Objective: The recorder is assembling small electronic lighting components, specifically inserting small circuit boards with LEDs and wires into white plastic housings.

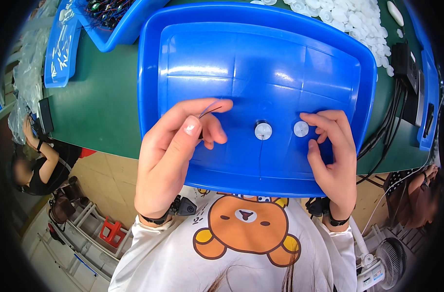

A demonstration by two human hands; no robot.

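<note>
A: Where is the left hand (166,151)?
B: Left of the frame's centre, over the big blue tub (151,63). Its thumb and fingers are closed on thin wires (211,110), whose ends stick out past the thumb. A dark bit shows under the thumb, mostly hidden, so I can't tell its shape.

A: And the right hand (336,151)?
B: Right of centre, with thumb and forefinger parted, not gripping. A small white disc (301,129) lies just beside those fingertips, on the tub's bottom. I can't tell whether the forefinger touches its edge.

A: Anything between the hands?
B: Yes, near the middle of the frame, a small round part (263,130) with a white top and dark side. A thin dark wire runs from it toward the lower edge.

A: What's around the tub?
B: A heap of white discs (346,19) at the upper right, and a blue bin (107,45) of wired parts at the upper left, on a green table (102,97).
</note>
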